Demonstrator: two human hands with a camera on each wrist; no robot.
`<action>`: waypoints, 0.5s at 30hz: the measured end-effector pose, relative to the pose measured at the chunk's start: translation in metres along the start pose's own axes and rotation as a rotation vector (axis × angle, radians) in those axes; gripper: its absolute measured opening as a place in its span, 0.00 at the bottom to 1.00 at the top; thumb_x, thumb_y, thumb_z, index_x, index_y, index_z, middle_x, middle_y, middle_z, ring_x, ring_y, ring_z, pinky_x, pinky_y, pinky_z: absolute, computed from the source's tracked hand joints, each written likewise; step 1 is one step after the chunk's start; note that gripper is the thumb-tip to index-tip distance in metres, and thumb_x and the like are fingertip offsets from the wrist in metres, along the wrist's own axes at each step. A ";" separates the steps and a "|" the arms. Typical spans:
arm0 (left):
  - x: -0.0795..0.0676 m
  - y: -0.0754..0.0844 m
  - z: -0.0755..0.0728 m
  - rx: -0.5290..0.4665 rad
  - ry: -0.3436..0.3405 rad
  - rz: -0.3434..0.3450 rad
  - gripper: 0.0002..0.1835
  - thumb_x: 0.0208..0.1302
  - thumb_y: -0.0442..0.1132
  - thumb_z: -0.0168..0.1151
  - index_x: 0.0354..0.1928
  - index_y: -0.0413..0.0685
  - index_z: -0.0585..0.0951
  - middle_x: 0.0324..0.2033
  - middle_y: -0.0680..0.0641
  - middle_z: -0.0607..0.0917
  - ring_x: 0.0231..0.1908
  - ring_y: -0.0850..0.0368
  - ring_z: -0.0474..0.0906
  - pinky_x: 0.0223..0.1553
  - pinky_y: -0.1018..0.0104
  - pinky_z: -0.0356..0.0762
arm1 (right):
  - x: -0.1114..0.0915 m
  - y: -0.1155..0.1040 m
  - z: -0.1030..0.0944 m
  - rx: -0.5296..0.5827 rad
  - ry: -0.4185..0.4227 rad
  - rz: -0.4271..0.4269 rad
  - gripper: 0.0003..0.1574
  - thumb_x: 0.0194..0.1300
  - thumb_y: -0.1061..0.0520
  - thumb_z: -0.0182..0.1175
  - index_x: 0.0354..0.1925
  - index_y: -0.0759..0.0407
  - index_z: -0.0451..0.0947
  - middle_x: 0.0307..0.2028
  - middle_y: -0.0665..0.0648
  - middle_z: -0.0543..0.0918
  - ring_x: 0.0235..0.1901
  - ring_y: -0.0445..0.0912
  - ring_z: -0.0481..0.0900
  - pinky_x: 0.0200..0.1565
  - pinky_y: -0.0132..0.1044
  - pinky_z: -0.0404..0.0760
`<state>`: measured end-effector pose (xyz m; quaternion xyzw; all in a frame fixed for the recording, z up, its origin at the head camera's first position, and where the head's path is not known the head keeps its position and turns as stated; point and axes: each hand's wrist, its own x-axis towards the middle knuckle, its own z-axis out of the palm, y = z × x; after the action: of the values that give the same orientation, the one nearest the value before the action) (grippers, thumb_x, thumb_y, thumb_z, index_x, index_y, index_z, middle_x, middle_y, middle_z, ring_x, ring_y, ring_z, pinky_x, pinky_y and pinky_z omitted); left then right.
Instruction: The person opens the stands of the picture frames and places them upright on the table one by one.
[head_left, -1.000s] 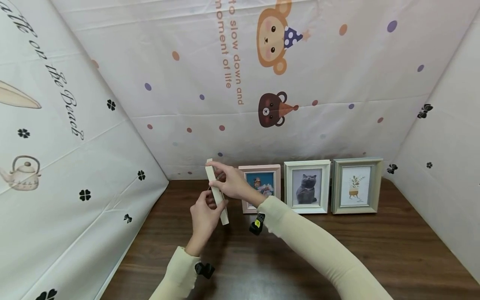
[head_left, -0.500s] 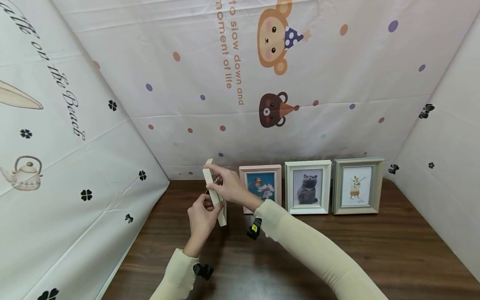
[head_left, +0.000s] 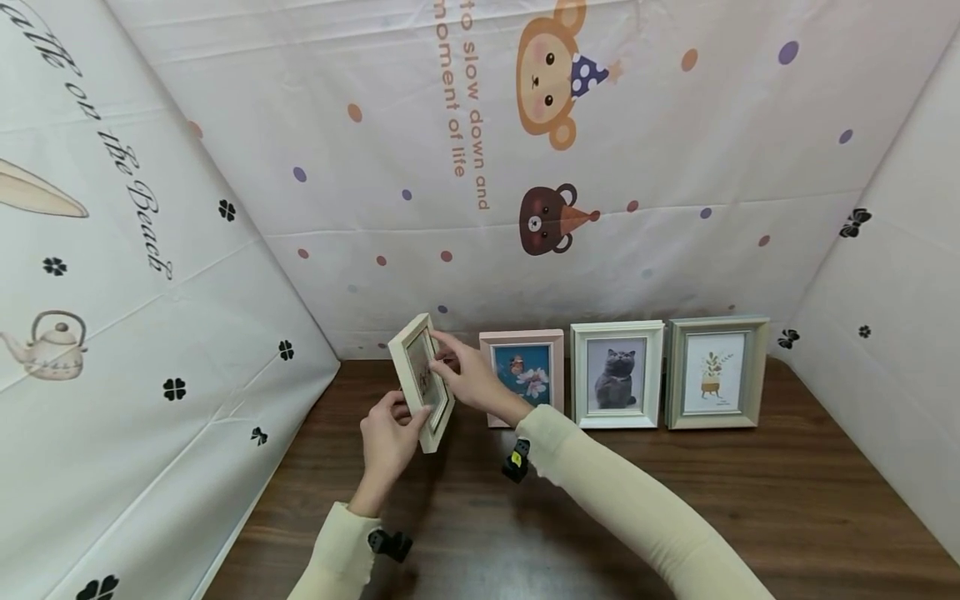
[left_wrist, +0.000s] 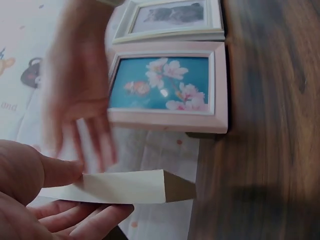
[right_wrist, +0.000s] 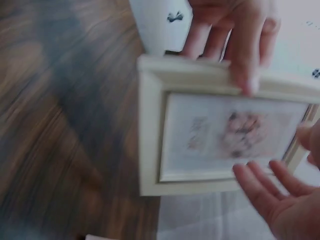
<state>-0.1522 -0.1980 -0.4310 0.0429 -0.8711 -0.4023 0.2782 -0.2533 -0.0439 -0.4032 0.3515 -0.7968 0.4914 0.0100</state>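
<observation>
A cream picture frame [head_left: 417, 358] stands tilted at the left end of a row of frames, its face turned to the right. My left hand [head_left: 386, 442] grips its left edge, thumb on the front and fingers behind. In the right wrist view, the frame [right_wrist: 152, 125] holds a print of pink flowers with small lettering. My right hand [head_left: 472, 375] is at the opposite edge, fingers extended and spread from the thumb. From the left wrist view, only the narrow cream side shows, and the right hand [left_wrist: 82, 95] is blurred above it.
To the right stand a pink frame [head_left: 557, 367] with blossoms, a white frame [head_left: 655, 375] with a grey cat and a grey-green frame [head_left: 753, 375] with a potted plant. They stand on a brown wooden table [head_left: 570, 508] before a printed cloth wall [head_left: 360, 292].
The cream frame has turned from edge-on so its picture shows, and its near edge has swung left. My left hand moved left with it; my right hand's fingers have spread away from the edge.
</observation>
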 end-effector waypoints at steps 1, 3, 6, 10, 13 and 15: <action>0.000 -0.001 -0.002 -0.007 -0.008 -0.002 0.14 0.59 0.33 0.76 0.44 0.34 0.84 0.33 0.36 0.90 0.33 0.44 0.90 0.33 0.51 0.87 | -0.001 0.004 0.001 -0.012 0.001 0.021 0.36 0.80 0.56 0.55 0.80 0.52 0.57 0.60 0.63 0.81 0.53 0.54 0.83 0.49 0.47 0.84; 0.001 -0.004 -0.007 -0.022 -0.022 -0.022 0.14 0.60 0.33 0.76 0.45 0.35 0.84 0.33 0.37 0.90 0.34 0.44 0.90 0.34 0.51 0.87 | -0.004 0.011 0.002 -0.048 -0.009 0.070 0.37 0.80 0.57 0.54 0.80 0.55 0.55 0.63 0.65 0.78 0.56 0.55 0.82 0.53 0.49 0.83; 0.003 -0.009 -0.014 -0.051 -0.040 -0.056 0.14 0.62 0.33 0.75 0.47 0.34 0.84 0.34 0.37 0.90 0.37 0.42 0.90 0.37 0.51 0.87 | -0.008 0.019 0.004 -0.074 -0.024 0.127 0.39 0.80 0.58 0.54 0.81 0.57 0.52 0.68 0.67 0.74 0.60 0.58 0.80 0.57 0.52 0.81; 0.006 -0.016 -0.022 -0.109 -0.063 -0.118 0.15 0.65 0.33 0.72 0.51 0.33 0.83 0.39 0.33 0.89 0.42 0.38 0.89 0.41 0.52 0.87 | -0.011 0.023 0.007 -0.071 -0.029 0.190 0.40 0.80 0.58 0.53 0.81 0.57 0.49 0.71 0.68 0.69 0.64 0.59 0.77 0.60 0.51 0.79; 0.009 -0.022 -0.027 -0.181 -0.085 -0.168 0.16 0.66 0.32 0.70 0.53 0.32 0.82 0.42 0.31 0.88 0.45 0.38 0.87 0.41 0.60 0.87 | -0.012 0.025 0.008 -0.074 -0.030 0.208 0.40 0.80 0.58 0.53 0.81 0.57 0.49 0.71 0.68 0.69 0.65 0.59 0.76 0.61 0.50 0.79; 0.010 -0.025 -0.030 -0.233 -0.098 -0.193 0.15 0.67 0.30 0.69 0.53 0.31 0.82 0.43 0.30 0.88 0.46 0.39 0.87 0.39 0.66 0.86 | -0.013 0.026 0.008 -0.083 -0.026 0.204 0.39 0.80 0.58 0.53 0.81 0.57 0.50 0.70 0.68 0.71 0.64 0.59 0.77 0.60 0.51 0.79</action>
<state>-0.1485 -0.2383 -0.4287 0.0739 -0.8228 -0.5273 0.1986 -0.2556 -0.0366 -0.4323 0.2740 -0.8482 0.4519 -0.0358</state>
